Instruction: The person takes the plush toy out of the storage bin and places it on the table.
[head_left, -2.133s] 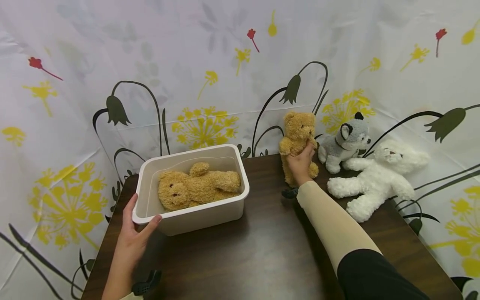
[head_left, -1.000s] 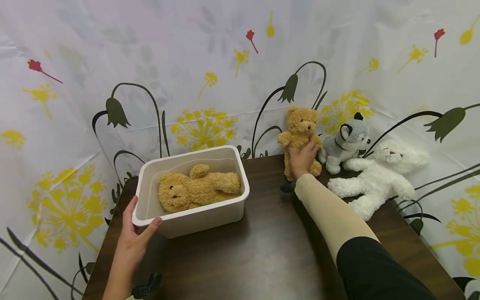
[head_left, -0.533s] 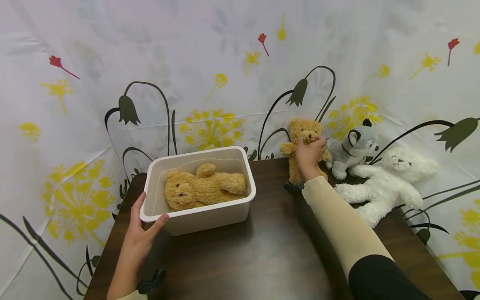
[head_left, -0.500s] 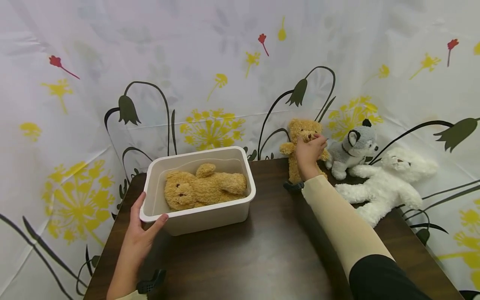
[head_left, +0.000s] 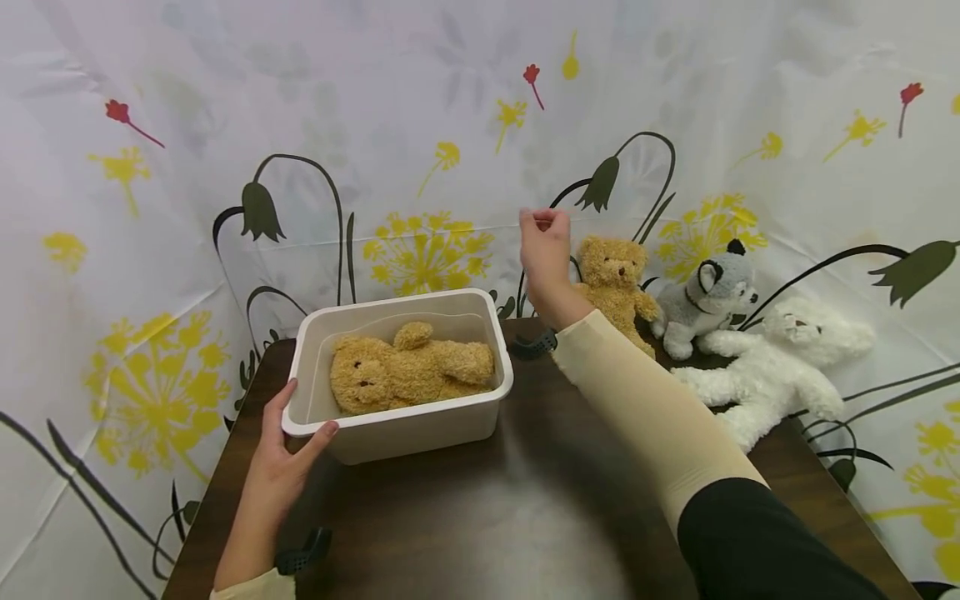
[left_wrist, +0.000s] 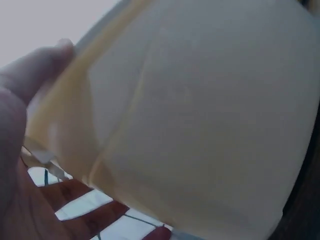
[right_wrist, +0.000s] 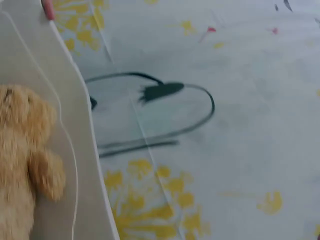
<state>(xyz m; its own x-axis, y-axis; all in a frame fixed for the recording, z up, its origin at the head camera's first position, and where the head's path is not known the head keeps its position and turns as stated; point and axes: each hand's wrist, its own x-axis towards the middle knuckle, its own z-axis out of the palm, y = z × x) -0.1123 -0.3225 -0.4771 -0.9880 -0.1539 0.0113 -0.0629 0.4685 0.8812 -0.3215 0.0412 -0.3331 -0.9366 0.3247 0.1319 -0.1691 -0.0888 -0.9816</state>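
Observation:
At the left, my left hand (head_left: 281,458) grips the corner of a white plastic tub (head_left: 427,433), thumb on the front side and fingers round the left end. The left wrist view shows the thumb (left_wrist: 42,67) against the tub's wall (left_wrist: 200,110). A golden teddy bear (head_left: 412,371) lies on its back inside, head to the left. My right hand (head_left: 546,258) is in the air between the tub and a second golden teddy bear (head_left: 617,283). Its fingers are loosely curled, with nothing visible in them. That second bear sits upright against the curtain, partly behind my wrist.
Right of the sitting bear are a grey husky plush (head_left: 705,296) and a white plush bear (head_left: 776,367) leaning back. They stand on the dark wooden table (head_left: 480,517). A flower-print curtain (head_left: 420,100) hangs right behind the table's far edge.
My right hand has let go of the upright teddy bear, which it had set at the table's back, and moved left and up. The left hand has stayed on the tub.

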